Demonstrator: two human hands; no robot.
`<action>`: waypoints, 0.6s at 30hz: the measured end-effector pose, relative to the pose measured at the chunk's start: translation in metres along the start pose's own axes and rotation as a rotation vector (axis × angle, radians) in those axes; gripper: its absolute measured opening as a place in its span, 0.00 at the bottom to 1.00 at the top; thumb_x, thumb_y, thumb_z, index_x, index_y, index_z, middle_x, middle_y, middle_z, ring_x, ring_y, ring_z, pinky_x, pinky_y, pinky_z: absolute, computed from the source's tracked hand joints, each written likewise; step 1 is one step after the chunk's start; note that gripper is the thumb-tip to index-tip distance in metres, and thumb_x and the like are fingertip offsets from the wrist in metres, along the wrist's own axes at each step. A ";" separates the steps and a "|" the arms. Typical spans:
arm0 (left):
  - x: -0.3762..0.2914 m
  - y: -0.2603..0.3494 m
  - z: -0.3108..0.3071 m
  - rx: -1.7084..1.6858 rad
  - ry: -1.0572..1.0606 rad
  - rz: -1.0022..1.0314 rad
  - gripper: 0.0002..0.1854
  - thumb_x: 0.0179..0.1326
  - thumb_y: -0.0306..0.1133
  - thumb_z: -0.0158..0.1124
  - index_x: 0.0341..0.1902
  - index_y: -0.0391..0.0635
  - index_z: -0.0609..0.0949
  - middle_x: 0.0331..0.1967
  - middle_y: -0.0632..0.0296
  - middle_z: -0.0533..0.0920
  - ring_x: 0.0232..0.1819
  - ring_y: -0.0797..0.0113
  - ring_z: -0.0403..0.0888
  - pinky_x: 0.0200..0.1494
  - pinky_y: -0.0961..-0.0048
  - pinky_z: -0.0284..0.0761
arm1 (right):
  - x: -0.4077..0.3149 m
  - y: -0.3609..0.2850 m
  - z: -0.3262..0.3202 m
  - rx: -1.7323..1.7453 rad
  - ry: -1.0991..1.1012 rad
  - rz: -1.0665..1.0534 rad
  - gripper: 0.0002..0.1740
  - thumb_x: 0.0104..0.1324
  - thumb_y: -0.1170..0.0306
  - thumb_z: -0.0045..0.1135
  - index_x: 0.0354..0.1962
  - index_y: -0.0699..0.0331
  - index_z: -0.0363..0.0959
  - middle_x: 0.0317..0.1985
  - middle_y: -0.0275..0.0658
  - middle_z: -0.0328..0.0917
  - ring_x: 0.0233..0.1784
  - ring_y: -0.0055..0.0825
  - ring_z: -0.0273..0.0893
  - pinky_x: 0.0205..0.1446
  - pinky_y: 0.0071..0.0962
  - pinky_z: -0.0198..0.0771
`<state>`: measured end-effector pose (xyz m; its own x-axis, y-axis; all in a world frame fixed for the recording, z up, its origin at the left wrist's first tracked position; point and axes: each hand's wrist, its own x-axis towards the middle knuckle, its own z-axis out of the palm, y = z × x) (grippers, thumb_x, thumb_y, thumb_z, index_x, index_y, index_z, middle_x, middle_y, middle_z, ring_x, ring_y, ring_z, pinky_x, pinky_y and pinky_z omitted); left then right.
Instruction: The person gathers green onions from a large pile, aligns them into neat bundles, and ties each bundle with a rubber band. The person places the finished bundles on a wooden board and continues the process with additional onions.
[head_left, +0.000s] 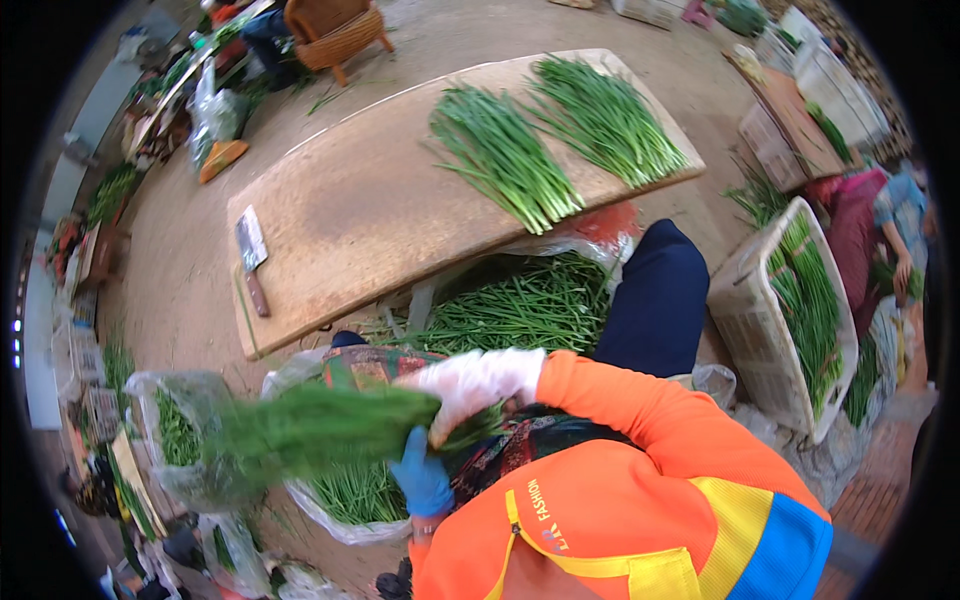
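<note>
A blurred bunch of garlic chives (330, 424) is held over my lap, its leaves reaching to the left. My right hand (480, 386), in a white glove, grips it from above near one end. Against the underside of the same bunch is my left hand (421, 474) in a blue glove. Two bundles of chives, one nearer (510, 157) and one farther right (611, 120), lie on the wooden table (330, 210). A cleaver (253, 255) rests near the table's left end.
Loose chives fill a plastic-lined bag (517, 307) below the table and another bag (356, 491) beside me. To the right, a tilted white crate (780, 322) holds tied chives. A co-worker (862, 217) sits beyond it. A wicker chair (337, 34) stands behind the table.
</note>
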<state>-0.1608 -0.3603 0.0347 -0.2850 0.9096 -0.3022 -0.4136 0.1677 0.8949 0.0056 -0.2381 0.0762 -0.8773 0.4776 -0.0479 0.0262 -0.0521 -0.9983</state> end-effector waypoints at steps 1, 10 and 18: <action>-0.008 0.007 -0.007 0.008 0.067 0.004 0.32 0.57 0.23 0.59 0.67 0.37 0.65 0.64 0.53 0.69 0.63 0.59 0.68 0.65 0.61 0.64 | 0.006 0.002 0.010 -0.282 -0.064 0.114 0.47 0.45 0.59 0.72 0.62 0.64 0.61 0.49 0.51 0.76 0.55 0.43 0.74 0.58 0.34 0.68; 0.007 0.052 -0.058 -0.244 -0.058 0.071 0.31 0.70 0.42 0.44 0.73 0.44 0.57 0.71 0.54 0.60 0.70 0.56 0.60 0.70 0.58 0.54 | 0.061 -0.013 0.090 -0.630 0.181 -0.175 0.68 0.38 0.53 0.76 0.70 0.65 0.41 0.55 0.55 0.67 0.52 0.50 0.72 0.54 0.42 0.70; 0.047 0.060 -0.091 -0.511 0.019 0.171 0.31 0.62 0.41 0.54 0.66 0.37 0.67 0.65 0.49 0.69 0.64 0.54 0.67 0.67 0.57 0.62 | 0.106 -0.008 0.053 -0.144 0.038 -0.008 0.56 0.50 0.56 0.66 0.71 0.58 0.43 0.52 0.54 0.75 0.56 0.45 0.74 0.58 0.33 0.67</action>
<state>-0.2779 -0.3418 0.0436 -0.3990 0.8999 -0.1760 -0.7266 -0.1932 0.6593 -0.1127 -0.2334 0.0811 -0.8589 0.5107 -0.0382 0.0901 0.0774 -0.9929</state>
